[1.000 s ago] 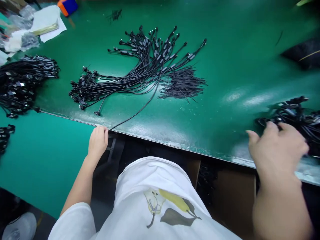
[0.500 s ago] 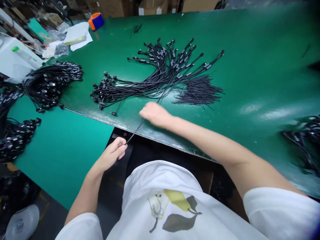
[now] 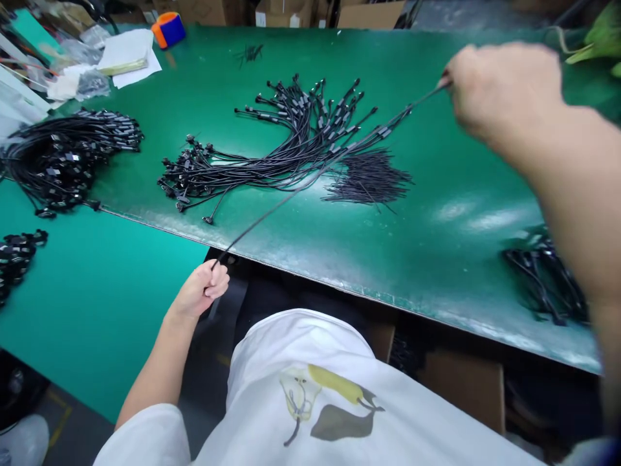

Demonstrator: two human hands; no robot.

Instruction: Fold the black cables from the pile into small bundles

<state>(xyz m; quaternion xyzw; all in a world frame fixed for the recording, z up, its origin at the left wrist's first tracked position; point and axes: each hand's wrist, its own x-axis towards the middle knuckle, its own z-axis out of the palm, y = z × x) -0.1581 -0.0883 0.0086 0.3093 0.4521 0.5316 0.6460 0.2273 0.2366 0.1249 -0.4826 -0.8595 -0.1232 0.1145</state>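
Observation:
A thin black cable (image 3: 272,210) stretches taut between my two hands. Closed round its lower end, my left hand (image 3: 206,285) is just in front of the table edge. My right hand (image 3: 499,87) is raised at the upper right, its fingers closed on the other end. Under and behind the cable, a bundle of black cables with connectors (image 3: 272,169) lies on the green table (image 3: 466,194). A pile of short thin black strips (image 3: 371,176) sits just right of the bundle.
More black cable bundles lie at the left (image 3: 72,155) and at the right (image 3: 548,278). An orange and blue tape roll (image 3: 168,30) and white papers (image 3: 127,55) are at the back left. Cardboard boxes (image 3: 371,14) stand behind the table.
My right hand has moved far up and to the right, drawing the cable out long. My left hand has shifted slightly left and down. The view has turned a little to the right.

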